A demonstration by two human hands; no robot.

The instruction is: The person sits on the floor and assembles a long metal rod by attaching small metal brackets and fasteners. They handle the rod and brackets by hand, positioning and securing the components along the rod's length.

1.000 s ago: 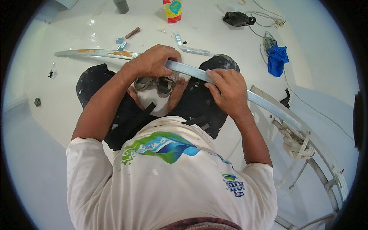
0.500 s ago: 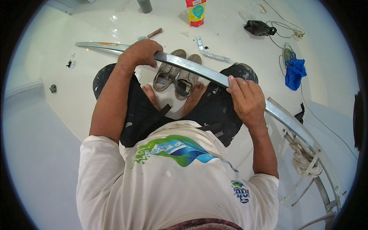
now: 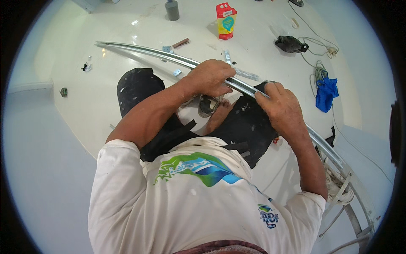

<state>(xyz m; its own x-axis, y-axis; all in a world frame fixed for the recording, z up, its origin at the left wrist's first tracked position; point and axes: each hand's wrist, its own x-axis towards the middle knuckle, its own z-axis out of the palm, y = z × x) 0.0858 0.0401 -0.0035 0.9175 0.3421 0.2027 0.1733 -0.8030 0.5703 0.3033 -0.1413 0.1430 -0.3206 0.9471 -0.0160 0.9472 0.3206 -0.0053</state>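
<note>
A long galvanised metal channel (image 3: pixel 165 54) crosses in front of me from the upper left toward the lower right, its grooved side facing up. My left hand (image 3: pixel 210 77) is wrapped around it near the middle. Farther right, my right hand (image 3: pixel 282 108) grips the same channel above my right knee, the thumb lying along its edge. The two hands are a short way apart. Beneath the channel, between my bare feet, a worn grey shoe (image 3: pixel 208 106) shows; my left forearm and hand hide much of the pair.
Beyond the channel lie small metal brackets (image 3: pixel 167 49), a brown strip (image 3: pixel 181 42) and a clear plastic strip (image 3: pixel 245 74). A red and yellow pouch (image 3: pixel 226 22) and grey bottle (image 3: pixel 171 10) stand farther off. At right are a black tool (image 3: pixel 291 44), cable, blue bag (image 3: pixel 326 93) and metal frame (image 3: pixel 359 197).
My left hand has moved right along the channel, closer to my right hand. The channel has turned from its smooth side to its grooved side, and my left forearm now covers more of the shoes.
</note>
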